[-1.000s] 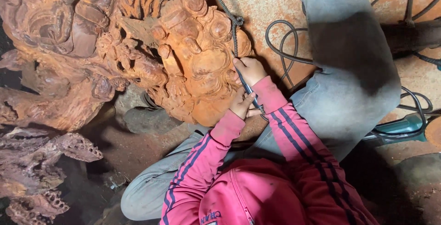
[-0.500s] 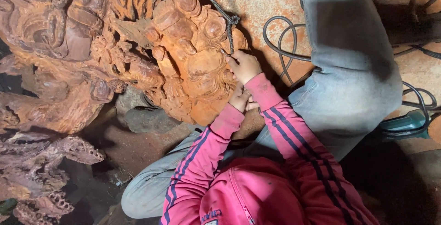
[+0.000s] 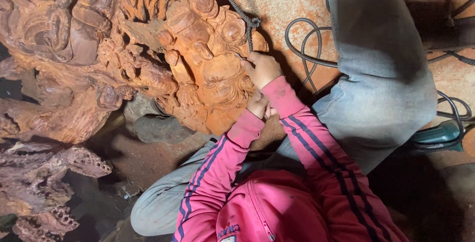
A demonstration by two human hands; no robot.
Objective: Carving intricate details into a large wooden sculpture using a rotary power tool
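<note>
While our right hand grips a thin tool against the carving at 12 o'clock, our left hand curls closed below, touching carving's edge.

right hand gripping tool on wood carving; left hand below

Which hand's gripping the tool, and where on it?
Right hand grips a thin tool, mostly hidden in the fist, against the carved wood sculpture. Left hand rests against the sculpture.
</note>
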